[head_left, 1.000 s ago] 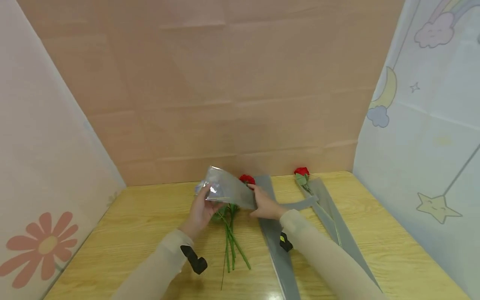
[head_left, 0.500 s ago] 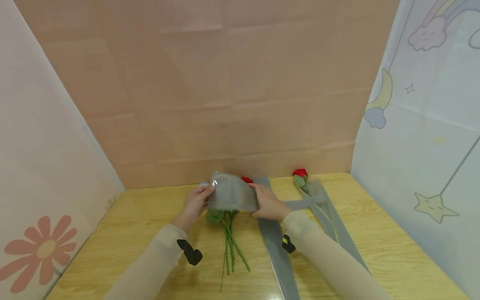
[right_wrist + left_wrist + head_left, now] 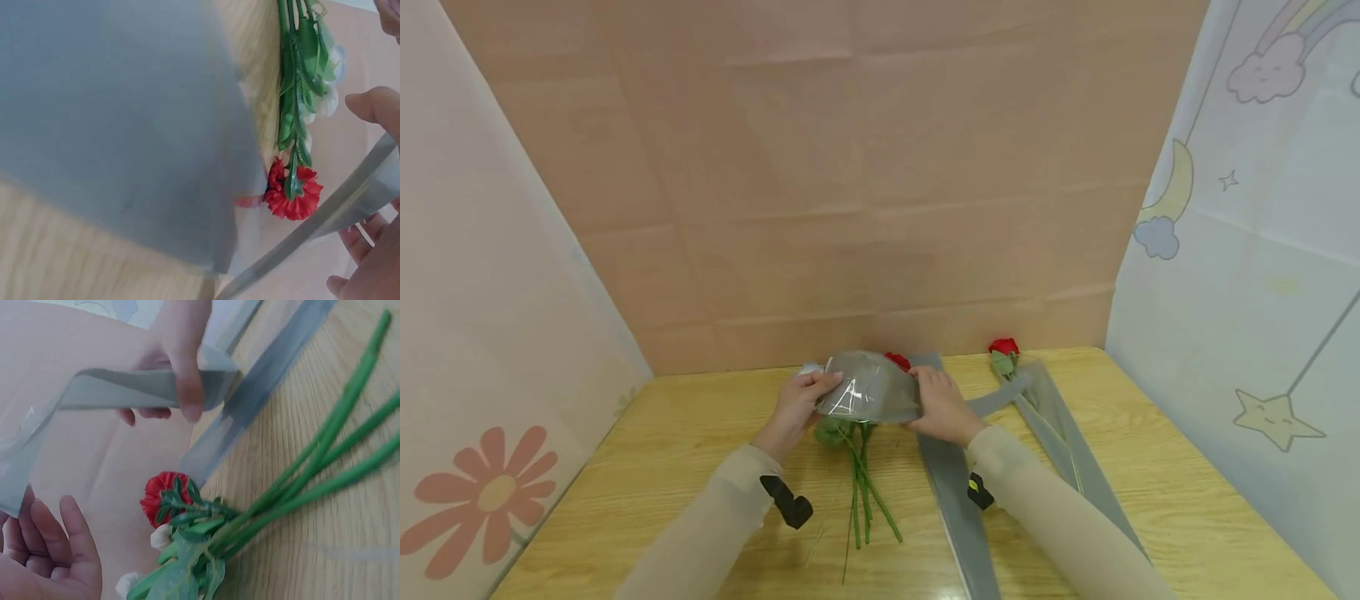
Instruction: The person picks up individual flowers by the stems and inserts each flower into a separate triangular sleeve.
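Note:
My left hand (image 3: 797,408) pinches the left edge of a translucent grey wrapping sheet (image 3: 872,387). On the opposite edge, my right hand (image 3: 946,407) grips the sheet between thumb and fingers. The sheet bows upward between them, above a small bunch of flowers lying on the table. A red carnation (image 3: 161,499), white buds (image 3: 160,537) and green leaves show in the left wrist view. Their green stems (image 3: 865,492) spread towards me, while the sheet hides most of the blooms in the head view.
A long grey strip of wrapping (image 3: 958,500) lies right of the bunch. Farther right, a red rose (image 3: 1003,347) rests on another grey sheet (image 3: 1093,475). Thin clear scraps lie left of the stems on the wooden table (image 3: 647,467). A brown paper backdrop (image 3: 865,208) stands behind.
The sheet's raised left end has come down, and it now arches over the flowers. My left hand has shifted its hold along the left edge; my right hand keeps gripping.

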`<state>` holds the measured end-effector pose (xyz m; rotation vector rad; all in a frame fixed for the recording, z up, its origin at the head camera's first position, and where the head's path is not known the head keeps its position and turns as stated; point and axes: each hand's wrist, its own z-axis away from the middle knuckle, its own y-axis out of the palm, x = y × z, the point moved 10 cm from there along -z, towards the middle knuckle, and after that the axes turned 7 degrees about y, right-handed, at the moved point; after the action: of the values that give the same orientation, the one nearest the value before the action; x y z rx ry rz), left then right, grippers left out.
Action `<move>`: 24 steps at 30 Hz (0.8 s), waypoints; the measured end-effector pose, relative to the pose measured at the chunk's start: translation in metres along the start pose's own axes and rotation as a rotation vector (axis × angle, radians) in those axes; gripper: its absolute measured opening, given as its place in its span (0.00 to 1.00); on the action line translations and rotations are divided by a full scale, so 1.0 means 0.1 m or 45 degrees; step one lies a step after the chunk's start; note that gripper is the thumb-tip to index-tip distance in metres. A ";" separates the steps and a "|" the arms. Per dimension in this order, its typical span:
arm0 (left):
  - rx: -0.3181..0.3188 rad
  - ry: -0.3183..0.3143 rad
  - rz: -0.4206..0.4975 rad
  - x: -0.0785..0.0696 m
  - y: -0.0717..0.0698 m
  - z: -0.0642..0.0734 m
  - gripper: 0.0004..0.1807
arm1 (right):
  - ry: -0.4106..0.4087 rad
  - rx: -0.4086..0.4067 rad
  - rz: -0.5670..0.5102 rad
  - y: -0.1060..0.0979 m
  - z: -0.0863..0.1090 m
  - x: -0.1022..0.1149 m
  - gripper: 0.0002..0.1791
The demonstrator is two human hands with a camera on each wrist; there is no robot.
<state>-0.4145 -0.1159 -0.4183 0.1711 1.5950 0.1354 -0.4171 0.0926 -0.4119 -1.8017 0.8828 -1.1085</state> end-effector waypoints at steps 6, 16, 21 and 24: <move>0.176 -0.136 0.241 0.11 0.24 0.06 0.14 | 0.003 0.011 0.000 0.03 0.01 -0.08 0.44; 0.194 -0.222 0.424 0.21 0.34 0.10 0.14 | 0.029 0.004 -0.005 0.01 0.04 -0.17 0.42; 0.231 -0.206 0.325 0.21 0.31 0.09 0.12 | 0.020 -0.005 0.013 0.00 0.05 -0.21 0.42; 0.238 -0.169 0.190 0.19 0.26 0.07 0.16 | 0.031 0.010 0.021 0.02 0.05 -0.25 0.42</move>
<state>-0.4069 -0.0868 -0.4325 0.4364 1.4612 0.0879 -0.4214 0.1148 -0.4234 -1.7753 0.9047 -1.1241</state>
